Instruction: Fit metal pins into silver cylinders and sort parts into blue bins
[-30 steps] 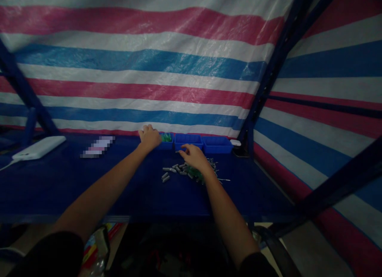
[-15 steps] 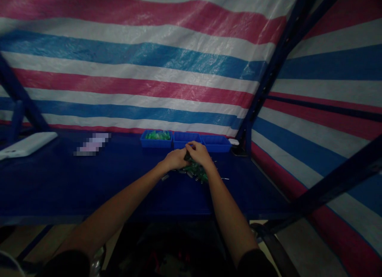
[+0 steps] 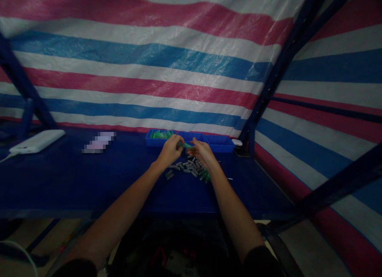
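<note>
Left hand point(image 3: 170, 150) and right hand point(image 3: 202, 152) meet, both pinching one small green part point(image 3: 184, 144) above the grey pile point(image 3: 186, 167); a slack grip could drop it among loose pieces.

Our left hand point(image 3: 170, 150) has left the blue plastic tray point(image 3: 155, 140) and met our right hand point(image 3: 201, 151). Both have lifted off the pile of small grey metal cylinders point(image 3: 188, 167), now pinching a thin green plastic piece point(image 3: 184, 144) between them.
</note>
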Tool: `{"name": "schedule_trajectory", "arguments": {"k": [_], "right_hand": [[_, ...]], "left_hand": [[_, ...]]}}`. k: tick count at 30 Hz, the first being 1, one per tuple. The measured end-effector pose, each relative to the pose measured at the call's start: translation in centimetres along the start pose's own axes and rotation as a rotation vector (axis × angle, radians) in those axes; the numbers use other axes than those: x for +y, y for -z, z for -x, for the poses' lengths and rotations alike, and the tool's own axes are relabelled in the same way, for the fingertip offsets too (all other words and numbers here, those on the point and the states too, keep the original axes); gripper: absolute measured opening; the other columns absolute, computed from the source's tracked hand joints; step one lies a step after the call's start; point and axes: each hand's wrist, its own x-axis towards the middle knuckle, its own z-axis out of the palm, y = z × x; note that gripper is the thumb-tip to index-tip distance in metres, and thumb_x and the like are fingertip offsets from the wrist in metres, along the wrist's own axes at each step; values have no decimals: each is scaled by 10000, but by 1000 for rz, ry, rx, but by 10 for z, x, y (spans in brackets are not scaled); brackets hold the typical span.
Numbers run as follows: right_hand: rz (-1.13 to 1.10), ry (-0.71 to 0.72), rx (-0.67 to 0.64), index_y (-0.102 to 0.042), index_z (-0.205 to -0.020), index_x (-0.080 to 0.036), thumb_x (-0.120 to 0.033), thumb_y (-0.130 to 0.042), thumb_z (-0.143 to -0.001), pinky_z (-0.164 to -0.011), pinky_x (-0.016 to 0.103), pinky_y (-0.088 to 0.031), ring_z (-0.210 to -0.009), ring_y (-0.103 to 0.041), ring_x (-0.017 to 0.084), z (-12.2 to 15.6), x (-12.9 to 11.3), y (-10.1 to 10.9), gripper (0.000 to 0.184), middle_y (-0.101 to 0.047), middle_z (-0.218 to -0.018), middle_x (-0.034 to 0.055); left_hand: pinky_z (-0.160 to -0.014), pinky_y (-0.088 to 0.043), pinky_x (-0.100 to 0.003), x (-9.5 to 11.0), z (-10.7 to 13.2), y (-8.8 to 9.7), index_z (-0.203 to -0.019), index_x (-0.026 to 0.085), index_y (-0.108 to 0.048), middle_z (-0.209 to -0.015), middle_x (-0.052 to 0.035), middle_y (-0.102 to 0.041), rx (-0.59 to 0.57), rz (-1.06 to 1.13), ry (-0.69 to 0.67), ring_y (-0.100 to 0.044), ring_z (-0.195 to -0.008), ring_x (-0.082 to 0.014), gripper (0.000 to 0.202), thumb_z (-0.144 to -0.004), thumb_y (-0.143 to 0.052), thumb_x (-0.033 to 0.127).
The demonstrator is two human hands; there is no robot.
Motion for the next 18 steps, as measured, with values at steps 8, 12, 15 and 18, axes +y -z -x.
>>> {"name": "schedule_trajectory", "arguments": {"k": [8,12,15,18], "right_hand": [[-208,208,252,-570,-797,-140,-174,-629,-585,-540,218,-446,-531,-553,99,-11,9,-2,223,-597,-586,-35],[-176,248,284,-554,-758,-151,-199,-610,-565,-553,220,-440,-542,-540,100,-10,9,-2,207,-581,-579,-42],[-131,219,280,-534,-786,-171,-226,-604,-568,-521,219,-435,-548,-538,108,-7,9,-5,235,-569,-587,-50],[-76,220,256,-537,-792,-181,-252,-605,-575,-501,216,-432,-545,-530,108,-4,10,-10,238,-550,-585,-53]], "left_hand": [[-715,-453,-273,3,2,-4,-902,159,-548,-1006,-68,-486,88,12,42,-530,-778,-137,267,-696,-428,39],[-684,-445,-277,-3,0,-3,-822,162,-563,-768,-26,-576,18,31,179,-549,-688,-145,143,-743,-452,121],[-652,-441,-280,-3,1,-7,-938,146,-551,-749,-31,-598,-10,76,240,-563,-672,-157,203,-777,-498,257],[-647,-440,-277,-4,2,-12,-1008,126,-527,-780,-46,-609,3,176,313,-578,-697,-165,315,-766,-531,328]]}}
